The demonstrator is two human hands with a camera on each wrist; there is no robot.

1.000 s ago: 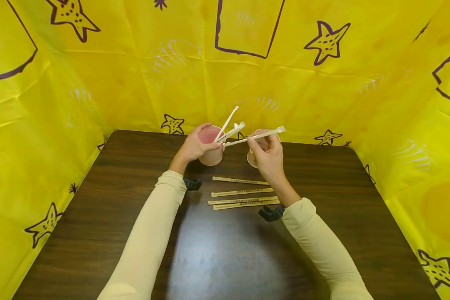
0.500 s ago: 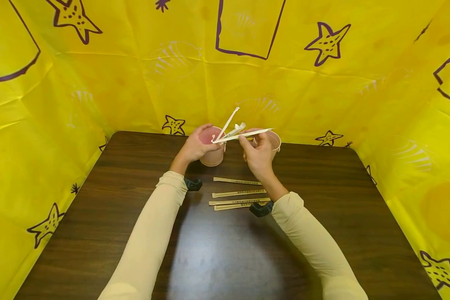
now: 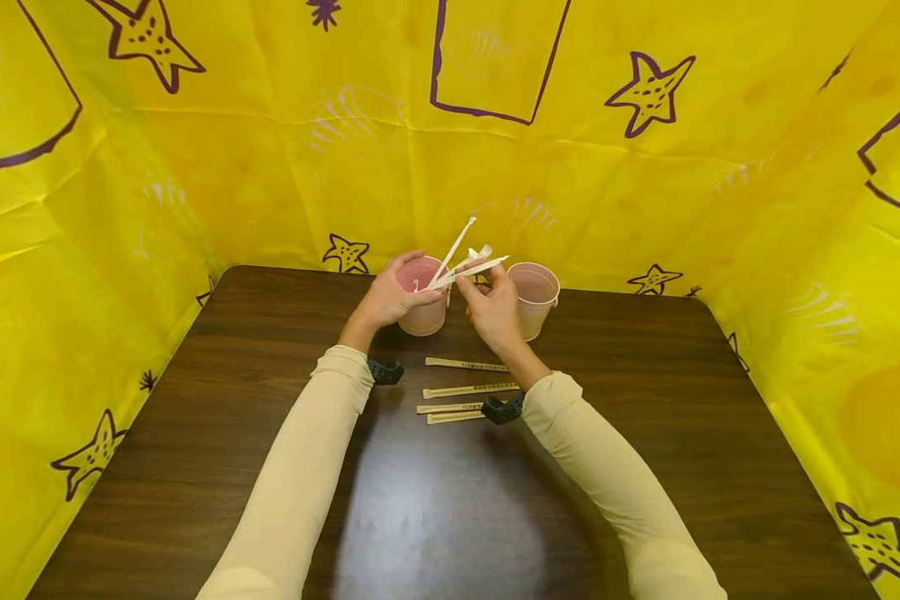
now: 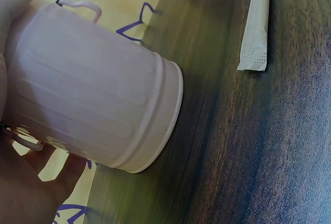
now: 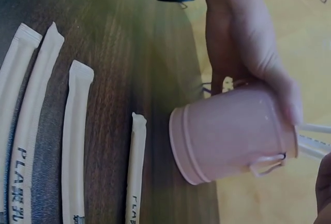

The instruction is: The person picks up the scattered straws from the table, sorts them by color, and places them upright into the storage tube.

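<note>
My left hand (image 3: 382, 293) grips a small pink bucket-shaped cup (image 3: 422, 322) round its side, the thumb at the rim; in the left wrist view the cup (image 4: 93, 84) shows ribbed walls and a small side handle (image 4: 83, 4). A white paper-wrapped straw (image 3: 453, 250) leans out of this cup, with another wrapped straw (image 3: 482, 252) behind it, its wrapper end crumpled. My right hand (image 3: 495, 315) pinches a third wrapped straw (image 3: 499, 261) between thumb and fingers, its lower end over the cup's mouth. The right wrist view shows only part of my right hand (image 5: 324, 190) at its edge.
A second pink cup (image 3: 534, 318) stands just right of my right hand. Several wrapped straws lie crosswise on the dark wooden table (image 3: 435, 517), including one straw (image 3: 457, 363) nearest the cups. A yellow printed cloth (image 3: 375, 167) hangs behind and at both sides.
My right hand has moved left with its straw, bringing the lower end over the left cup and uncovering the second cup. The left hand and its cup stay in place.
</note>
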